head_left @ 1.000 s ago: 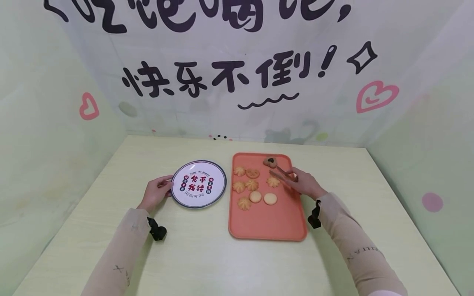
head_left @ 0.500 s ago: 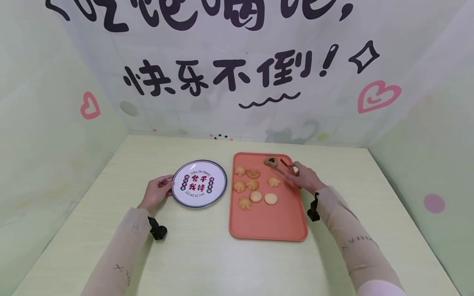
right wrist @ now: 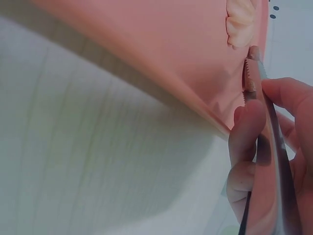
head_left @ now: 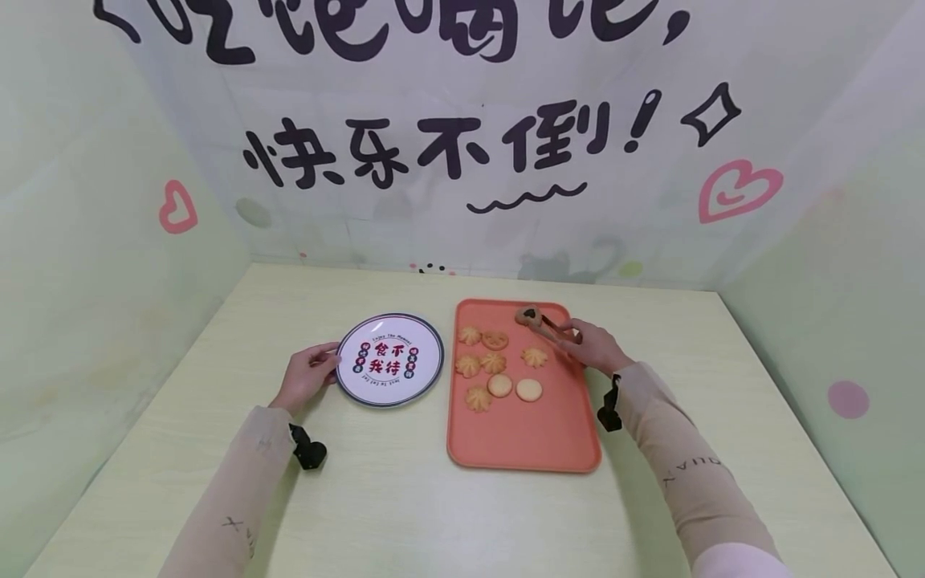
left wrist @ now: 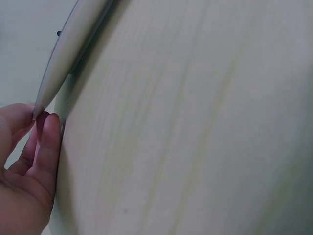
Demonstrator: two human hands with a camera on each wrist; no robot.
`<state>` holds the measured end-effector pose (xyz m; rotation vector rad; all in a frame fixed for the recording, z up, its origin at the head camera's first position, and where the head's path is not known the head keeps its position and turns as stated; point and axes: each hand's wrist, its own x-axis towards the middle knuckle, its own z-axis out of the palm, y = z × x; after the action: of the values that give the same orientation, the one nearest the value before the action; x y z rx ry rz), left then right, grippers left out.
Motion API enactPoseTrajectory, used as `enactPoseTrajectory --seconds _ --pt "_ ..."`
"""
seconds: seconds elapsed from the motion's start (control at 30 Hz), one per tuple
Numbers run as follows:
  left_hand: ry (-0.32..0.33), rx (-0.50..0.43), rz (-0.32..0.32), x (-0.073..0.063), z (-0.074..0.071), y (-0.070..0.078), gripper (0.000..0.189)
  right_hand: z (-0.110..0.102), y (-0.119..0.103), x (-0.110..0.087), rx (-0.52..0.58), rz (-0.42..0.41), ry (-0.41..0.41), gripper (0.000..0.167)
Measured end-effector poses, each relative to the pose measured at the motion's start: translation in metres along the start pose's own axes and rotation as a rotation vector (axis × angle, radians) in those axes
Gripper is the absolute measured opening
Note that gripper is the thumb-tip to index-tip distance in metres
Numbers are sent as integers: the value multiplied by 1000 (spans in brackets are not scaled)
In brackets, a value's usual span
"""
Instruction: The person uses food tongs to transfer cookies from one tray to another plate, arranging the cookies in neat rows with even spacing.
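In the head view my left hand (head_left: 309,376) pinches the left rim of a round white plate (head_left: 361,387) with a dark blue edge and printed red characters. Thumb and fingers meet at that rim in the left wrist view. My right hand (head_left: 596,347) grips metal tongs (right wrist: 264,196) over the far right of an orange tray (head_left: 520,437). The tongs' serrated tips stand at both sides of a brown heart-shaped cookie (head_left: 524,315) with a dark centre, near the tray's far edge. Whether the cookie is lifted I cannot tell.
Several flower-shaped cookies (head_left: 534,357), a round patterned cookie (head_left: 495,340) and two plain round cookies (head_left: 529,390) lie on the tray. Plate and tray stand side by side on a pale wooden table (head_left: 376,498). A printed cloth wall (head_left: 405,225) rises behind.
My right hand has moved the tongs slightly away from me; their tips have spread around the heart-shaped cookie and then drawn closer together. The left hand and plate have stayed in place.
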<state>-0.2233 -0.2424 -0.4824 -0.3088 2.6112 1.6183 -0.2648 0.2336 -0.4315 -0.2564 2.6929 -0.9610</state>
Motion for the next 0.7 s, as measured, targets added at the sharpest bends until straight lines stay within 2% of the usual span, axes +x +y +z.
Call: enactPoseTrajectory --seconds 0.13,0.47,0.7 --pt "-1 -11 -17 0 0 1 38 0 0 -1 13 -3 -2 39" --pt "-10 16 -6 0 0 2 38 -2 2 -10 43 -19 -14 40" --pt "-9 22 0 2 -1 -1 39 -5 3 -16 10 9 -40 44"
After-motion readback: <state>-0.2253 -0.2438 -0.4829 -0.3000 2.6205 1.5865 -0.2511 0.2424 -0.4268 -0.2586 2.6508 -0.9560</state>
